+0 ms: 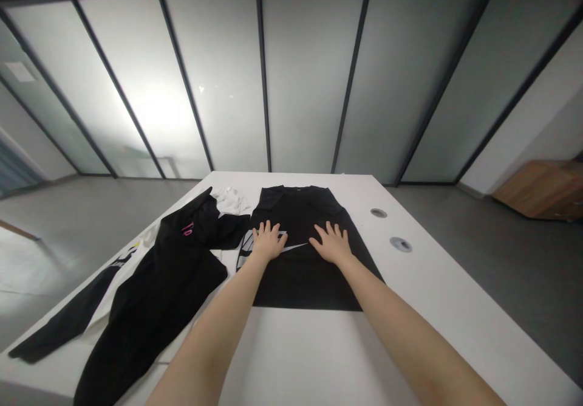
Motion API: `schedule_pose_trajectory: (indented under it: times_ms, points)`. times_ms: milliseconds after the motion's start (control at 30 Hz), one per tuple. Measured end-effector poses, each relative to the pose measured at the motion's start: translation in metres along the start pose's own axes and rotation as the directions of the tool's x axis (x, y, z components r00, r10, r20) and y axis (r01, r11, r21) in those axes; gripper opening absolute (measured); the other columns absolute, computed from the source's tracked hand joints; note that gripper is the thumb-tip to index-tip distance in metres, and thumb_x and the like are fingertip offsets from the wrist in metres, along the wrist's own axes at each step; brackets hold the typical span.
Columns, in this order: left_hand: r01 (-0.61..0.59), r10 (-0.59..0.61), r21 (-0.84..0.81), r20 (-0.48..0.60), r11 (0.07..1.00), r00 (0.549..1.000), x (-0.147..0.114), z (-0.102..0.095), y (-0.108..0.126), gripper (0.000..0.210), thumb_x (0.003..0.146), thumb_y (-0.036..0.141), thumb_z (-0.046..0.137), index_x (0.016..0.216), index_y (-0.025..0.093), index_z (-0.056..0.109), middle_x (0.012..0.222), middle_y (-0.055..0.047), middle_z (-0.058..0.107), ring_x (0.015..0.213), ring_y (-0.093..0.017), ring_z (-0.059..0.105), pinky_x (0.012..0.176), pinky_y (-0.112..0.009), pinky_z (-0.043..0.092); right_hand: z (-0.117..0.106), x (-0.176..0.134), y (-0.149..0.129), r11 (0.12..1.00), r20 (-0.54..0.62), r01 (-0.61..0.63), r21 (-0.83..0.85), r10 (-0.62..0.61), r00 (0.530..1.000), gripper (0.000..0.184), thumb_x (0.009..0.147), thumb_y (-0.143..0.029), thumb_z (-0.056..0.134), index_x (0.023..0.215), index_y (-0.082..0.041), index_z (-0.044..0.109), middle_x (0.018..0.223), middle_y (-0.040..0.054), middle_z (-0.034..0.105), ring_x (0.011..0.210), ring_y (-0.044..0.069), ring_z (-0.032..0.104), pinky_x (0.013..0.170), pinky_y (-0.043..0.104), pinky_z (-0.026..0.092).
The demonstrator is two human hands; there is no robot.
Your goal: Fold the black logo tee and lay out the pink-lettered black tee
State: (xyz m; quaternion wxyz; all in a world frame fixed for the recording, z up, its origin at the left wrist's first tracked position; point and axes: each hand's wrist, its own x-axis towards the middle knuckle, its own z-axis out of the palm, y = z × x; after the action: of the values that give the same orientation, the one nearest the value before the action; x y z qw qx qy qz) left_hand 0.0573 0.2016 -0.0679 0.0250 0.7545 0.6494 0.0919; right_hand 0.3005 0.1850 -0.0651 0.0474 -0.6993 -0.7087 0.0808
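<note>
A black T-shirt lies spread out on the white table, its collar toward the far edge and its hem toward me. White and grey print shows on its left side, with a white swoosh across the middle. My left hand rests flat with fingers spread, partly covering the print. On the shirt's right half lies my right hand, palm down and fingers apart. Neither hand grips anything. Both sleeves look folded inward over the body, though black on black makes this hard to see.
Left of the shirt lies a black garment with pink lettering, over other black and white clothes. A crumpled white cloth sits behind. Two round grommets are set in the white table. Frosted glass panels stand beyond.
</note>
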Motion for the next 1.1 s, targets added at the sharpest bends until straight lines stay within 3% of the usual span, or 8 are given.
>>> schedule_pose_trajectory:
  times_ms: [167, 233, 367, 467, 600, 767, 933, 1100]
  points:
    - [-0.141, 0.097, -0.197, -0.217, 0.97, 0.971, -0.012, -0.009, -0.021, 0.041, 0.106, 0.034, 0.042, 0.131, 0.02, 0.071, 0.153, -0.014, 0.06, 0.145, -0.029, 0.05, 0.123, -0.046, 0.038, 0.006, -0.002, 0.022, 0.917, -0.287, 0.131, 0.377, -0.019, 0.958, 0.053, 0.104, -0.049, 0.044, 0.142, -0.018, 0.066, 0.16, 0.0165, 0.052, 0.152, 0.031, 0.042, 0.126, 0.051, 0.028]
    - [-0.201, 0.139, -0.289, -0.222, 0.936, 0.965, -0.017, -0.017, -0.035, 0.037, 0.105, 0.031, 0.042, 0.118, 0.021, 0.075, 0.135, -0.012, 0.07, 0.131, -0.025, 0.061, 0.116, -0.04, 0.045, 0.007, -0.003, 0.036, 0.754, -0.372, 0.192, 0.628, 0.074, 0.925, 0.049, 0.102, -0.051, 0.045, 0.125, -0.018, 0.073, 0.143, 0.0168, 0.066, 0.135, 0.029, 0.058, 0.116, 0.046, 0.044]
    - [-0.137, 0.078, -0.387, -0.166, 0.912, 0.983, -0.02, -0.03, -0.054, 0.036, 0.106, 0.032, 0.041, 0.104, 0.022, 0.075, 0.109, -0.008, 0.075, 0.106, -0.022, 0.069, 0.099, -0.034, 0.053, 0.004, -0.003, 0.063, 0.483, -0.291, 0.117, 0.868, 0.302, 0.908, 0.063, 0.098, -0.066, 0.038, 0.123, -0.017, 0.068, 0.112, 0.0141, 0.074, 0.095, 0.025, 0.071, 0.08, 0.038, 0.06]
    - [-0.026, -0.003, -0.27, -0.108, 0.963, 0.994, -0.021, -0.035, -0.051, 0.034, 0.105, 0.033, 0.043, 0.102, 0.02, 0.074, 0.105, -0.011, 0.074, 0.1, -0.024, 0.07, 0.092, -0.035, 0.053, -0.004, -0.003, 0.073, 0.519, -0.249, 0.055, 0.853, 0.312, 0.917, 0.063, 0.099, -0.063, 0.035, 0.124, -0.016, 0.067, 0.094, 0.0095, 0.073, 0.074, 0.022, 0.067, 0.066, 0.035, 0.056]
    - [0.06, -0.06, 0.018, -0.027, 0.998, 0.998, -0.03, -0.036, -0.031, 0.036, 0.102, 0.039, 0.052, 0.115, 0.014, 0.073, 0.115, -0.019, 0.072, 0.111, -0.034, 0.068, 0.096, -0.043, 0.051, -0.015, -0.011, 0.06, 0.657, -0.183, 0.043, 0.752, 0.146, 0.972, 0.038, 0.096, -0.047, 0.054, 0.11, -0.019, 0.076, 0.082, 0.0056, 0.072, 0.077, 0.023, 0.068, 0.077, 0.036, 0.054]
    - [0.026, -0.025, 0.089, -0.003, 0.996, 1.0, -0.039, -0.024, -0.011, 0.051, 0.105, 0.049, 0.045, 0.131, 0.012, 0.071, 0.133, -0.024, 0.068, 0.125, -0.041, 0.063, 0.104, -0.052, 0.05, -0.016, -0.034, 0.01, 0.965, 0.031, 0.117, 0.236, -0.128, 0.991, 0.048, 0.101, -0.048, 0.057, 0.141, -0.025, 0.068, 0.14, 0.016, 0.065, 0.129, 0.033, 0.061, 0.109, 0.044, 0.045]
    - [0.001, 0.003, 0.054, -0.077, 0.999, 0.997, -0.032, -0.003, -0.02, 0.057, 0.106, 0.046, 0.044, 0.154, 0.017, 0.055, 0.164, -0.02, 0.047, 0.152, -0.041, 0.041, 0.12, -0.059, 0.037, 0.0, -0.043, -0.012, 0.99, 0.084, 0.111, 0.087, -0.119, 0.989, 0.063, 0.106, -0.056, 0.046, 0.164, -0.03, 0.044, 0.175, 0.0162, 0.029, 0.16, 0.039, 0.027, 0.126, 0.054, 0.023]
    - [-0.023, 0.011, -0.089, -0.129, 0.996, 0.992, -0.025, -0.011, -0.029, 0.045, 0.108, 0.036, 0.039, 0.141, 0.018, 0.064, 0.15, -0.017, 0.061, 0.143, -0.031, 0.053, 0.119, -0.044, 0.041, 0.008, -0.036, 0.0, 0.992, 0.017, 0.114, 0.062, -0.115, 0.993, 0.062, 0.11, -0.052, 0.035, 0.166, -0.026, 0.04, 0.176, 0.0147, 0.026, 0.163, 0.035, 0.022, 0.129, 0.053, 0.018]
